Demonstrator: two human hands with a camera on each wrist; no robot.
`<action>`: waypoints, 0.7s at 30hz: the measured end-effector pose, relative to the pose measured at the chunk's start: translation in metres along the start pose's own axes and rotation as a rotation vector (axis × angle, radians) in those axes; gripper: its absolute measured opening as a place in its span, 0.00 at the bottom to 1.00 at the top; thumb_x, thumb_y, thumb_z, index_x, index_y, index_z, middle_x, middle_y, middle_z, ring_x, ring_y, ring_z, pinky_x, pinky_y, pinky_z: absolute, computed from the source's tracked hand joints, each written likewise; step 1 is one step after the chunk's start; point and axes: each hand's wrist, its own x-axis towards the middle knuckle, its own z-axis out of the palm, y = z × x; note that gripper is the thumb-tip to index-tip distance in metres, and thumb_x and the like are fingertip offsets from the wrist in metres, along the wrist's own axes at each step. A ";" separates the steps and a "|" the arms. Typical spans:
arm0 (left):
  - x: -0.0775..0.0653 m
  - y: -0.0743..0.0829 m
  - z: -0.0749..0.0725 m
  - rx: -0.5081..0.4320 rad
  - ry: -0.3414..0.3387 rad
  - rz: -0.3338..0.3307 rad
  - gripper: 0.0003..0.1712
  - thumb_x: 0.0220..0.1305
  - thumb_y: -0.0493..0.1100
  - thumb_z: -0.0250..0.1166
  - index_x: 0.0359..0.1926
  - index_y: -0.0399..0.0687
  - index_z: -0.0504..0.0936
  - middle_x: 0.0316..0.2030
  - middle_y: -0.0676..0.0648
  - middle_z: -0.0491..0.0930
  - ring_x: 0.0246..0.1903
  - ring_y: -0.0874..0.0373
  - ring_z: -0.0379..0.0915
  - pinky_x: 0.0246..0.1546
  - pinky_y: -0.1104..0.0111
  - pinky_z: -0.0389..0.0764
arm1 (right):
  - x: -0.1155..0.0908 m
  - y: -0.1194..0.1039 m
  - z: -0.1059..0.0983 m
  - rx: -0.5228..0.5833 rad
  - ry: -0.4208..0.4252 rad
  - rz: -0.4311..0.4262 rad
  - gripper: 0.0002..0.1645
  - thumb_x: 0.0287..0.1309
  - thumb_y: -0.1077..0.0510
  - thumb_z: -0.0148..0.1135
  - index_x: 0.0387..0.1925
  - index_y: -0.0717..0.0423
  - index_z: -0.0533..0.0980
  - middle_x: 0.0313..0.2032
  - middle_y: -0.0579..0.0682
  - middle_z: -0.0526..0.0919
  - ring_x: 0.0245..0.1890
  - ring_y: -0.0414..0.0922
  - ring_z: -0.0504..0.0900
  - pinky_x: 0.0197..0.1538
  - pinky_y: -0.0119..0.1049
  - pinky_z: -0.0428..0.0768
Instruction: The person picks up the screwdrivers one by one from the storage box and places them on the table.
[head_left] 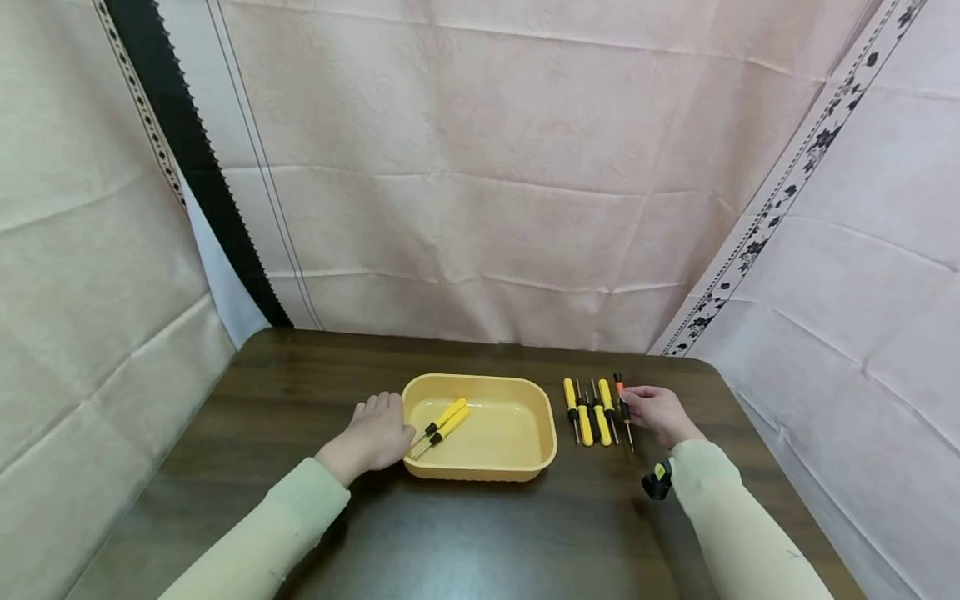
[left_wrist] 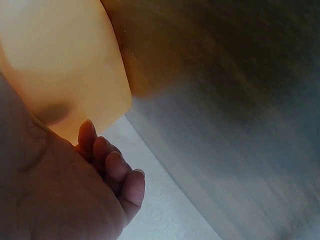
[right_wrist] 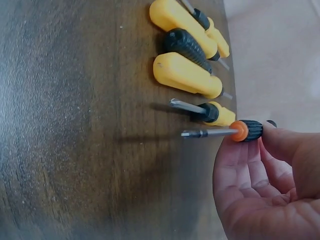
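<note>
My right hand (head_left: 654, 412) pinches a slim screwdriver (right_wrist: 248, 131) by its black and orange handle, thumb against fingers. Its bare metal shaft points toward me, at the right end of a row of yellow-and-black screwdrivers (head_left: 587, 417). At the left end of a yellow plastic tray (head_left: 487, 475), my left hand (head_left: 380, 433) holds the rim, fingers bent down along the outside. From the left wrist, the curled fingertips (left_wrist: 118, 166) show beside the tray's wall; the thumb is hidden there. Two yellow-handled screwdrivers (head_left: 448, 423) lie in the tray's left part.
The row of screwdrivers lies between the tray and my right hand, handles facing alternate ways. A dark wooden table (head_left: 480, 542) lies under everything. Pale cloth (head_left: 487, 183) hangs behind its far edge and along both sides.
</note>
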 end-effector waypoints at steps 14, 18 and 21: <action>0.000 0.000 0.002 -0.004 0.000 -0.012 0.26 0.66 0.51 0.49 0.54 0.34 0.66 0.38 0.45 0.63 0.39 0.50 0.58 0.43 0.57 0.60 | 0.009 0.009 0.008 -0.105 0.110 0.038 0.20 0.68 0.59 0.54 0.54 0.70 0.74 0.52 0.66 0.75 0.40 0.46 0.81 0.40 0.38 0.81; 0.001 0.000 0.002 -0.011 -0.002 -0.015 0.25 0.66 0.51 0.49 0.53 0.34 0.66 0.38 0.45 0.63 0.39 0.49 0.58 0.44 0.56 0.61 | 0.012 0.012 0.009 -0.164 0.139 0.044 0.19 0.68 0.58 0.55 0.52 0.69 0.75 0.51 0.65 0.76 0.41 0.50 0.79 0.39 0.39 0.81; 0.000 0.000 0.002 -0.011 -0.004 -0.017 0.25 0.65 0.50 0.50 0.53 0.33 0.66 0.38 0.44 0.63 0.39 0.49 0.58 0.44 0.56 0.61 | 0.013 0.014 0.010 -0.199 0.151 0.035 0.18 0.67 0.57 0.56 0.50 0.68 0.77 0.49 0.64 0.77 0.38 0.49 0.79 0.37 0.39 0.81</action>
